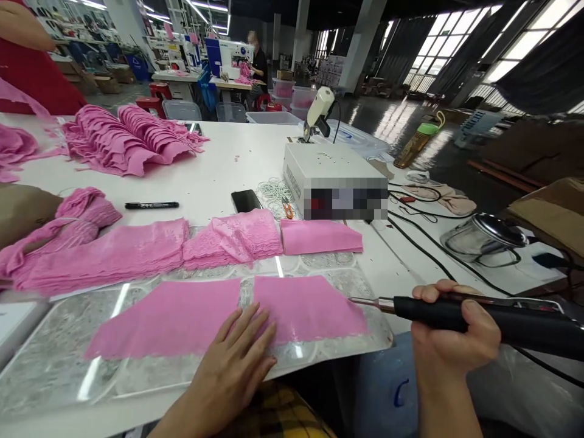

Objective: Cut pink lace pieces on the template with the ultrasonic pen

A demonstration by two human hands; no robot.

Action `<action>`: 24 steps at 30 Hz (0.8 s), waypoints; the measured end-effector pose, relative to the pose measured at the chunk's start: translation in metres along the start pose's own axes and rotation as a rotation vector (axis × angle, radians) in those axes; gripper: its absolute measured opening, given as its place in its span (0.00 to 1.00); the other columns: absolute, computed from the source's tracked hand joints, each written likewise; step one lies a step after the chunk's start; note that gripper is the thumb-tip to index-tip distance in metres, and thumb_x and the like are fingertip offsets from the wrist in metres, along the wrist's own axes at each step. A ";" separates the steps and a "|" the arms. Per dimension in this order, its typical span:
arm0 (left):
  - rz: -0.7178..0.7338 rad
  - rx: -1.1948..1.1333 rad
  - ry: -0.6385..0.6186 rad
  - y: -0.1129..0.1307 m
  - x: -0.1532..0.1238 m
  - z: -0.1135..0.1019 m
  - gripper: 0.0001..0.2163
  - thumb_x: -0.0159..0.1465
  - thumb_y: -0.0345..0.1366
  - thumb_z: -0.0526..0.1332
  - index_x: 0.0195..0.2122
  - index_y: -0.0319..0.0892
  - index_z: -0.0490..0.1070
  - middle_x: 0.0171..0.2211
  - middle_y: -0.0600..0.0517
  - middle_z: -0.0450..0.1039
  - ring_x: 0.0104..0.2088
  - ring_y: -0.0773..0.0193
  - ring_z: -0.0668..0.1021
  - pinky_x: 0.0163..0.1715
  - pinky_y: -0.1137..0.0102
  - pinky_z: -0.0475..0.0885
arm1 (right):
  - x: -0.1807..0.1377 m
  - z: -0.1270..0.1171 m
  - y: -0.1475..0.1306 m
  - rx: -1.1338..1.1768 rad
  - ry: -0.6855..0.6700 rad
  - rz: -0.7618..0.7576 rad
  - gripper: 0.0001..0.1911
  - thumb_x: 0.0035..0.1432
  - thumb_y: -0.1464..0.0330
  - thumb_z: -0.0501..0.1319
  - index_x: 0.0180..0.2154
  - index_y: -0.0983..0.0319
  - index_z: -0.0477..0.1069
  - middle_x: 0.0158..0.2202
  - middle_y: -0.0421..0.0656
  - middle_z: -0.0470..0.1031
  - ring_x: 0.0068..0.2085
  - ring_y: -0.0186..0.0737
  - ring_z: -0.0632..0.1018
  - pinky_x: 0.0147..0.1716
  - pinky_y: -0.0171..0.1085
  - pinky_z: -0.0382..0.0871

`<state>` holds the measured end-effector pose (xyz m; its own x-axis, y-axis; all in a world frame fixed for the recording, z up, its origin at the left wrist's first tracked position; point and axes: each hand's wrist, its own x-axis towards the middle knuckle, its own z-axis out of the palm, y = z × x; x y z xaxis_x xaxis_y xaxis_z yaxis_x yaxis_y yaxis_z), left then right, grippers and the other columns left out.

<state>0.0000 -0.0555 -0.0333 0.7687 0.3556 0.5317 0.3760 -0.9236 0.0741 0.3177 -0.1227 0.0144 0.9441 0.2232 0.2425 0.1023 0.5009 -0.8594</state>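
Two flat pink fabric pieces lie side by side on a glossy grey marbled board (150, 374). My left hand (237, 350) rests flat, fingers stretched, over the gap between the left fabric piece (173, 316) and the right fabric piece (305, 310). Wrapped round a black hand tool with a thin metal tip (438, 313) is my right hand (451, 334). The tip is at the slanted right edge of the right piece; whether it touches the cloth I cannot tell. Behind them are stacked pink lace pieces (232, 240) and a folded pink stack (322, 237).
A pale control box (328, 161) stands behind, cables at its right. Near it are a phone (246, 201), orange snips (287, 208) and tangled thread (271, 193). A marker (152, 205), pink fabric piles (132, 140) and a lidded glass jar (483, 237) lie around. A person in red (36, 67) stands left.
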 end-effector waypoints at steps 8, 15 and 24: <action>-0.012 0.011 -0.029 0.001 -0.001 -0.002 0.15 0.71 0.32 0.55 0.56 0.37 0.71 0.59 0.46 0.72 0.67 0.53 0.63 0.68 0.59 0.53 | -0.005 0.014 0.010 0.062 -0.024 0.011 0.11 0.37 0.62 0.56 0.25 0.61 0.65 0.25 0.38 0.65 0.21 0.32 0.66 0.21 0.38 0.66; -0.052 -0.005 0.015 0.004 0.000 -0.001 0.14 0.70 0.33 0.56 0.55 0.39 0.72 0.56 0.46 0.74 0.66 0.54 0.66 0.67 0.59 0.58 | -0.010 0.025 0.016 0.086 -0.093 0.004 0.10 0.39 0.63 0.57 0.27 0.62 0.65 0.26 0.38 0.66 0.22 0.32 0.67 0.22 0.38 0.67; -0.039 -0.004 -0.015 0.003 0.001 -0.004 0.15 0.70 0.32 0.56 0.56 0.37 0.71 0.57 0.44 0.73 0.67 0.52 0.64 0.66 0.57 0.60 | -0.009 0.028 0.015 0.087 -0.114 0.004 0.09 0.39 0.64 0.57 0.27 0.61 0.65 0.26 0.37 0.65 0.22 0.32 0.67 0.22 0.37 0.66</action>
<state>-0.0004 -0.0581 -0.0293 0.7612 0.3933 0.5156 0.4037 -0.9096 0.0980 0.3018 -0.0941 0.0119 0.9021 0.3168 0.2929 0.0663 0.5690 -0.8197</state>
